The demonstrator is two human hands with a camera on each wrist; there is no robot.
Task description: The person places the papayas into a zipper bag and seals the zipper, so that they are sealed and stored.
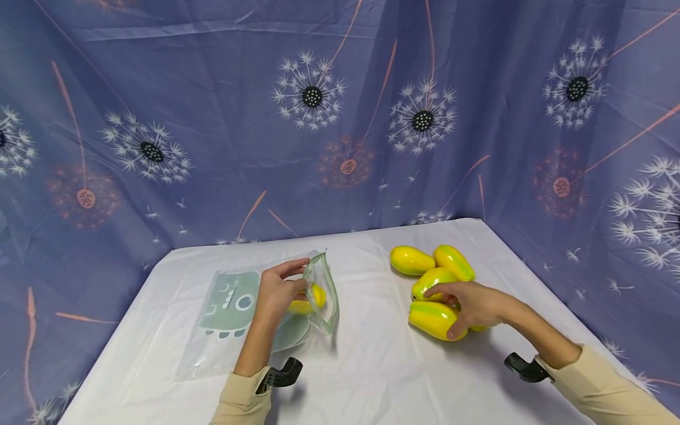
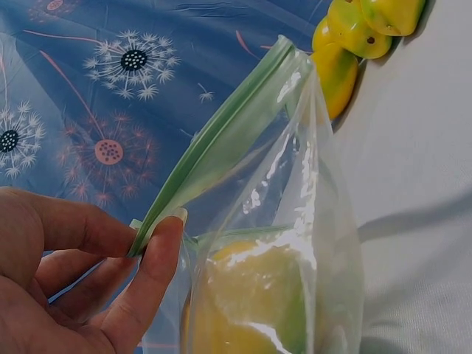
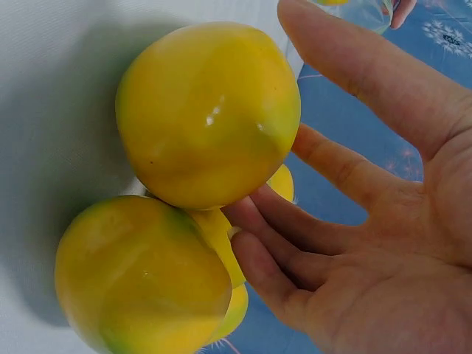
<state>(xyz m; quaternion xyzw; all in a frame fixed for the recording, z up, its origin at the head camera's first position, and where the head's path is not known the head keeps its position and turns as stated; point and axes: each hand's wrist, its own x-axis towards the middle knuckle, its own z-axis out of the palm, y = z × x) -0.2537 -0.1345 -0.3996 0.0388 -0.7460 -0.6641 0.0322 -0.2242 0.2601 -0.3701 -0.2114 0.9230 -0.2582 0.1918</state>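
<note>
My left hand (image 1: 273, 295) pinches the green zip edge (image 2: 210, 140) of a clear plastic zip bag (image 1: 207, 357) with a green monster-face print. The bag's mouth gapes to the right, and a yellow papaya (image 2: 254, 295) lies inside just behind it. On the right, my right hand (image 1: 478, 304) reaches over the nearest papaya (image 1: 431, 320) of a group. In the right wrist view the thumb stands apart from this papaya (image 3: 210, 110), with the other fingers spread along its far side. Another papaya (image 3: 140, 276) lies close beside it.
Behind the right hand lie more yellow-green papayas (image 1: 411, 260), close together. A white cloth (image 1: 372, 378) covers the table. A blue dandelion-patterned curtain (image 1: 239, 118) hangs along the back and sides. Each wrist wears a black camera mount (image 1: 526, 368).
</note>
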